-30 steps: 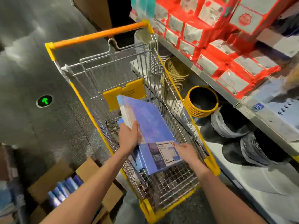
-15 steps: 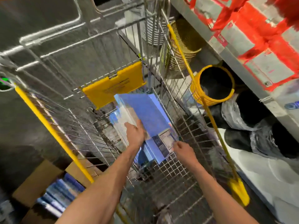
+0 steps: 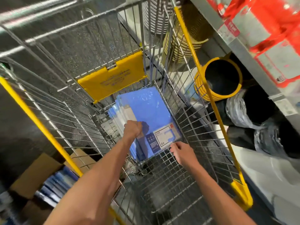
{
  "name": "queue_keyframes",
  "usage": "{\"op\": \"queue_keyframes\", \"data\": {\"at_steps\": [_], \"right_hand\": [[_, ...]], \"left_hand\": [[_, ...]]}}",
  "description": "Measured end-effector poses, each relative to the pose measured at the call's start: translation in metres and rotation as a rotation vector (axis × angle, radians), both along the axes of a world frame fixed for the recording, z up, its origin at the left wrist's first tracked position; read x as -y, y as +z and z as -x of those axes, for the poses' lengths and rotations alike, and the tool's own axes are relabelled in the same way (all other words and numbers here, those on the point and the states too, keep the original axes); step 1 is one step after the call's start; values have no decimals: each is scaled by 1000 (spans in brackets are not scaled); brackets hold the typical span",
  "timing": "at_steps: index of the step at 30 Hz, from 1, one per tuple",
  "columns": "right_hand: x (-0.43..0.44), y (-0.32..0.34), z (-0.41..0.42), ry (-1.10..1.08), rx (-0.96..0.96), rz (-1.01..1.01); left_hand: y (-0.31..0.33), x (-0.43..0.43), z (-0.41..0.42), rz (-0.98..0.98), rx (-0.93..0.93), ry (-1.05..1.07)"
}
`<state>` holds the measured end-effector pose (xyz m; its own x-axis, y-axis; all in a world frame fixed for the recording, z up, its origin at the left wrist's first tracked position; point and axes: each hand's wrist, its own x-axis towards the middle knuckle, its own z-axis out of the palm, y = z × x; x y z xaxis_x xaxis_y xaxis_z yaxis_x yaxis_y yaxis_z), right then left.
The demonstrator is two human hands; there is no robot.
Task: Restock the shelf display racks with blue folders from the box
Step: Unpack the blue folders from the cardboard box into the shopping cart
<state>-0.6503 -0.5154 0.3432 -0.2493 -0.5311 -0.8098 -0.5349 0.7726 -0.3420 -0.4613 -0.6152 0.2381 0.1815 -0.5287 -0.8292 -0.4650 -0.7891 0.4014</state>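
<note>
Blue folders (image 3: 146,114) sank onto shopping cart (image 3: 178,168) floor for transport; left hand (image 3: 132,130) clamped left edge; right hand (image 3: 181,151) at near corner, grip unclear.

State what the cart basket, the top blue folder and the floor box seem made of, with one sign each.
Cart basket: likely steel wire, a grey welded grid. Top blue folder: probably glossy plastic; light glares off it. Box: likely cardboard, matt brown, folded flaps.

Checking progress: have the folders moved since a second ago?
Yes. The folders sank deeper into the cart, onto its floor below the yellow flap.
</note>
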Motion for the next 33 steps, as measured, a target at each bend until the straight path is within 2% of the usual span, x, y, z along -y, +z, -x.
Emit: {"op": "queue_keyframes", "data": {"at_steps": [5,9,13,16,20,23,27,33], "right_hand": [[3,21,-8,126,-18,69],[-6,53,-12,215,-29,206],[-31,87,-18,236,3,293],[-61,108,-27,190,73,419],[-125,139,-47,193,260,462],[-174,159,-70,191,399,437],[-233,158,-115,288,487,404],[-309,156,-187,457,499,304]], "left_hand": [[49,-11,1,120,-25,109],[90,-41,5,253,-83,25],[142,-89,5,467,-123,-125],[190,-140,-2,588,-176,-54],[236,-235,-27,733,-126,142],[255,-303,-48,756,-57,222],[258,-383,-81,752,19,331],[244,-490,-139,647,112,413]]}}
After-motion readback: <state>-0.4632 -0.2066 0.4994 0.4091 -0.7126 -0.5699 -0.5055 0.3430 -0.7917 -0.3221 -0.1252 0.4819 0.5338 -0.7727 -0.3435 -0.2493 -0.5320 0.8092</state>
